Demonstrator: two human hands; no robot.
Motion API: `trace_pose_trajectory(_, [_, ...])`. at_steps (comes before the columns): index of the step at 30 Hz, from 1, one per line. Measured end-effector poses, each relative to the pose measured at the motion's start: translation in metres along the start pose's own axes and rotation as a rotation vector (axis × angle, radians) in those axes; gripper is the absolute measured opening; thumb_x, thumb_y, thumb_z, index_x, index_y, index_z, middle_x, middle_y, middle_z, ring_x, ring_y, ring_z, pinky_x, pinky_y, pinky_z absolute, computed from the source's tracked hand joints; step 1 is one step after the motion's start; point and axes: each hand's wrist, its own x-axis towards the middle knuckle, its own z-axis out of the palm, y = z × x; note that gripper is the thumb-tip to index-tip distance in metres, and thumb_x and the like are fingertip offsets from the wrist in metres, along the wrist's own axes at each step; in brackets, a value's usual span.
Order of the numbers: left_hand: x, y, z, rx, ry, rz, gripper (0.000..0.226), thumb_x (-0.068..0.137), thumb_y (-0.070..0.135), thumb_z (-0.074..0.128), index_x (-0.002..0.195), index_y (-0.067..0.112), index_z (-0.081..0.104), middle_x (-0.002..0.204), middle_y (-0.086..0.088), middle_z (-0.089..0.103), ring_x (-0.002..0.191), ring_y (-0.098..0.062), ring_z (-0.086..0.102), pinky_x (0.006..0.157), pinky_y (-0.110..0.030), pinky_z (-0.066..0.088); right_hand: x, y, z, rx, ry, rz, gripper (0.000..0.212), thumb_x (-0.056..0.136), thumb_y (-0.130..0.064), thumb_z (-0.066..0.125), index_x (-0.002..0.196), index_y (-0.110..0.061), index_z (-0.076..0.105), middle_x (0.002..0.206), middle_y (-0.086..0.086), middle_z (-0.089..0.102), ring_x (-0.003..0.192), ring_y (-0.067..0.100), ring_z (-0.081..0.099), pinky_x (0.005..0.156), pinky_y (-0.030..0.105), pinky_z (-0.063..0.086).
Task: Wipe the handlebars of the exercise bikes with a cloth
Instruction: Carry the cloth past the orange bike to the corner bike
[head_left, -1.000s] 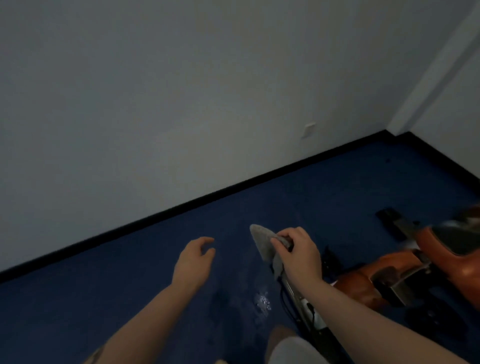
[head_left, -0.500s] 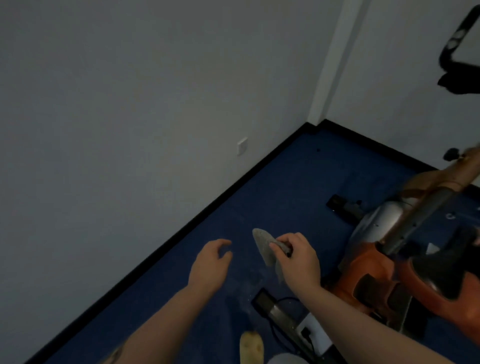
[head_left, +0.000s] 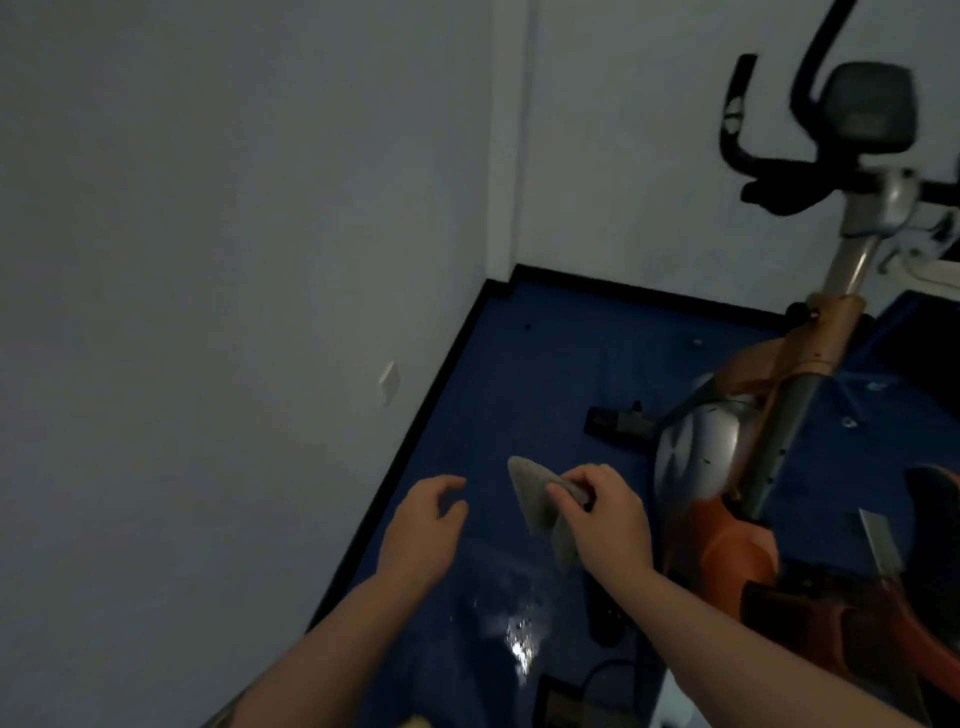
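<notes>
My right hand (head_left: 608, 525) grips a folded grey cloth (head_left: 535, 499) in front of me, above the blue floor. My left hand (head_left: 423, 525) hangs beside it with loosely curled fingers and holds nothing. An orange and silver exercise bike (head_left: 727, 467) stands to the right. Its black handlebars (head_left: 748, 150) and grey console (head_left: 867, 104) rise at the top right, well above and beyond both hands.
A white wall (head_left: 208, 260) runs along the left with a small socket plate (head_left: 388, 383). The room corner (head_left: 506, 275) lies ahead. Blue floor (head_left: 519, 364) with a shiny wet patch (head_left: 519, 639) spreads below my hands. The bike's black front foot (head_left: 613, 423) rests on the floor.
My view has swung right and upward, bringing the bike's post, handlebars and console into sight. Both hands keep their pose, the right still gripping the cloth.
</notes>
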Motion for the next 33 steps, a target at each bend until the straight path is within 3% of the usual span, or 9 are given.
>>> trace_pose_trajectory(5, [0.082,0.017,-0.025,0.007,-0.074,0.102,0.032,0.089,0.012,0.056,0.121,0.016,0.061,0.122,-0.004,0.061,0.112,-0.019,0.058,0.100,-0.032,0.044,0.048,-0.020,0.004,-0.002,0.142,0.093,0.012,0.087,-0.035,0.065,0.078,-0.029,0.058,0.081,-0.011,0.058,0.074,0.000,0.055,0.062,0.021,0.044])
trace_pose_trajectory(14, [0.155,0.093,0.020,-0.009,-0.304,0.291,0.032,0.093,0.019,0.054,0.125,0.022,0.057,0.128,0.006,0.055,0.117,-0.011,0.053,0.099,-0.026,0.041,0.121,-0.009,-0.033,0.080,0.415,0.235,0.013,0.087,-0.037,0.064,0.079,-0.027,0.059,0.082,-0.008,0.060,0.076,0.007,0.058,0.068,0.034,0.053])
trace_pose_trajectory(21, [0.229,0.174,0.071,-0.006,-0.366,0.374,0.032,0.094,0.023,0.052,0.126,0.025,0.056,0.129,0.006,0.054,0.117,-0.010,0.052,0.102,-0.034,0.045,0.199,0.020,-0.086,0.110,0.551,0.259,0.015,0.087,-0.036,0.064,0.078,-0.025,0.060,0.082,-0.006,0.062,0.076,0.006,0.058,0.064,0.025,0.047])
trace_pose_trajectory(25, [0.270,0.235,0.109,-0.034,-0.365,0.449,0.033,0.095,0.022,0.052,0.127,0.024,0.056,0.130,0.008,0.053,0.118,-0.008,0.050,0.098,-0.025,0.041,0.247,0.033,-0.133,0.155,0.632,0.243,0.013,0.086,-0.033,0.066,0.077,-0.026,0.060,0.082,-0.006,0.062,0.076,0.006,0.059,0.064,0.026,0.049])
trace_pose_trajectory(30, [0.302,0.284,0.146,-0.063,-0.407,0.465,0.032,0.094,0.021,0.053,0.125,0.024,0.057,0.130,0.007,0.053,0.119,-0.010,0.050,0.097,-0.025,0.040,0.294,0.045,-0.174,0.200,0.680,0.263,0.012,0.086,-0.033,0.066,0.080,-0.024,0.062,0.082,-0.005,0.064,0.079,0.009,0.062,0.071,0.034,0.055])
trace_pose_trajectory(33, [0.331,0.316,0.167,-0.074,-0.414,0.487,0.031,0.094,0.020,0.053,0.125,0.025,0.058,0.130,0.007,0.053,0.118,-0.009,0.050,0.096,-0.024,0.039,0.328,0.047,-0.198,0.202,0.747,0.257,0.011,0.086,-0.029,0.067,0.082,-0.020,0.063,0.081,-0.008,0.063,0.078,0.005,0.061,0.072,0.029,0.054])
